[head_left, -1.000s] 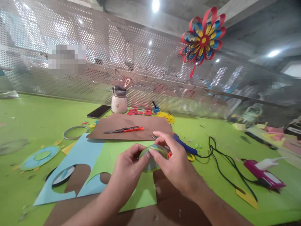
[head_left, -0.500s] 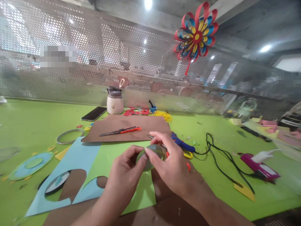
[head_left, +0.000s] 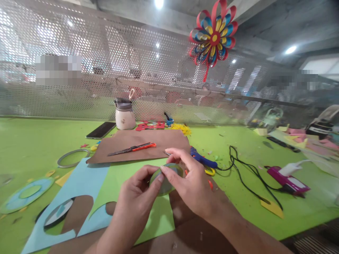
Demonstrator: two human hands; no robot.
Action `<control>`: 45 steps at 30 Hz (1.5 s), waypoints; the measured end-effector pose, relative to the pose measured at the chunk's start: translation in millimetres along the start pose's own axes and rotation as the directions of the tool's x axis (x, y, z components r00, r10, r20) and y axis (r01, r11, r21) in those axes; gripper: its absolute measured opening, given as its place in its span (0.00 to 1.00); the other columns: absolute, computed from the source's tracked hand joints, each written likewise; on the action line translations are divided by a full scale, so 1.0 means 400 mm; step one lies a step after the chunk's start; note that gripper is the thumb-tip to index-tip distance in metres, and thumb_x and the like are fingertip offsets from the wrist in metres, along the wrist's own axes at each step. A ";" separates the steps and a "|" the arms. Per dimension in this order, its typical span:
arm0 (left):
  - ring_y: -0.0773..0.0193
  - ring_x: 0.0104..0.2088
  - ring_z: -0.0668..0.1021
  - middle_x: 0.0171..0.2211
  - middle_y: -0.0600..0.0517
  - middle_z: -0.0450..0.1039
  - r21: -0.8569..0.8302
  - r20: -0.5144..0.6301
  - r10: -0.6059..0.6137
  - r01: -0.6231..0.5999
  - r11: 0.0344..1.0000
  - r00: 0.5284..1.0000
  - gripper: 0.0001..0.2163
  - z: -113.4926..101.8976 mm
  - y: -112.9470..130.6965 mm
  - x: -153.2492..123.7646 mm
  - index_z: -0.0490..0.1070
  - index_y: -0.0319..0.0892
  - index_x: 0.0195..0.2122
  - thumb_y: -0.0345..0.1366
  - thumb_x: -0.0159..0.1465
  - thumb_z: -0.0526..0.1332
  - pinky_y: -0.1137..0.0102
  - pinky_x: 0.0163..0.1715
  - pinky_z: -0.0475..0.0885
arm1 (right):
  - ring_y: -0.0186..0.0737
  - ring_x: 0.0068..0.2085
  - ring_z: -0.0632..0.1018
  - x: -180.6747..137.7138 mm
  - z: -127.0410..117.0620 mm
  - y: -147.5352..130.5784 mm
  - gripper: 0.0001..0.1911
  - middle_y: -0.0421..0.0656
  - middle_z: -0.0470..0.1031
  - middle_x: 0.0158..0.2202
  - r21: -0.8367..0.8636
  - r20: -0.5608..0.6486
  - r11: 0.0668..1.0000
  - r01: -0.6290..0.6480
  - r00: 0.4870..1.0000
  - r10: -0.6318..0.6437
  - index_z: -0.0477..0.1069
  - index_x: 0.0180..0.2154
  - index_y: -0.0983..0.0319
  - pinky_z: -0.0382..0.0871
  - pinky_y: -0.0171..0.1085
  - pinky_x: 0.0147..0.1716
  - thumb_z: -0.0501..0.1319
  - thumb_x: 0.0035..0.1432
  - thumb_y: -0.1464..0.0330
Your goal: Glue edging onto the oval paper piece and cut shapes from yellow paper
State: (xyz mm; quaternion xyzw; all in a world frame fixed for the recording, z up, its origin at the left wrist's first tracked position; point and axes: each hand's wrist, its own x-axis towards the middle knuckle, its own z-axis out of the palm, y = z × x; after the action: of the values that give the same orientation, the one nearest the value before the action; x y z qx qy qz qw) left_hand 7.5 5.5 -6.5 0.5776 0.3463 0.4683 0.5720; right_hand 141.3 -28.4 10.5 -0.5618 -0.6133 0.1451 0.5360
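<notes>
Round greenish piece (head_left: 166, 187) is up over the green sheet (head_left: 159, 220), rim pinched in the left hand's (head_left: 136, 197) fingers. Right hand's (head_left: 194, 183) thumb touches it too, can't tell its grip. Looks like edge-handling; next move probably needs steady pressure.

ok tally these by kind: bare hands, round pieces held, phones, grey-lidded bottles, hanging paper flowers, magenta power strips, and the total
Bare hands: 2 (left hand, right hand)
Round piece held in the fingers: 1
Phone: 1
Grey-lidded bottle: 1
Hanging paper flower: 1
Magenta power strip: 1
Total: 7
</notes>
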 end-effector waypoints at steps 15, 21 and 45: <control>0.64 0.30 0.73 0.30 0.52 0.78 -0.010 0.006 -0.030 0.030 1.000 1.000 0.07 -0.001 0.001 -0.006 0.77 0.43 0.33 0.39 0.55 0.66 0.73 0.29 0.67 | 0.41 0.40 0.75 0.001 0.003 0.021 0.16 0.45 0.73 0.37 0.181 0.024 0.980 -0.081 0.997 0.078 0.70 0.46 0.63 0.70 0.43 0.42 0.61 0.55 0.66; 0.63 0.29 0.73 0.28 0.52 0.76 -0.069 0.008 -0.087 0.087 0.994 0.996 0.09 -0.001 0.000 -0.005 0.77 0.41 0.33 0.39 0.54 0.67 0.72 0.30 0.67 | 0.38 0.37 0.74 0.009 -0.008 0.012 0.16 0.42 0.73 0.36 0.325 0.112 0.919 -0.221 0.974 0.195 0.70 0.45 0.62 0.70 0.37 0.37 0.62 0.54 0.66; 0.67 0.26 0.68 0.24 0.54 0.70 -0.191 0.039 -0.240 0.243 0.951 0.970 0.08 0.002 0.012 -0.005 0.73 0.40 0.27 0.39 0.53 0.67 0.74 0.27 0.62 | 0.35 0.32 0.72 0.007 -0.009 0.034 0.13 0.39 0.71 0.32 0.450 0.117 0.853 -0.264 0.964 0.237 0.72 0.42 0.60 0.66 0.35 0.32 0.63 0.52 0.68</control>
State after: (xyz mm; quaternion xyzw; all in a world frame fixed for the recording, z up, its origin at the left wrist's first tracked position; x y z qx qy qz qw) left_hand 7.2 2.7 -2.0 0.4760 0.3625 0.4222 0.6810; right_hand 151.9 -23.0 2.7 -0.4890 -0.4978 0.3713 0.6126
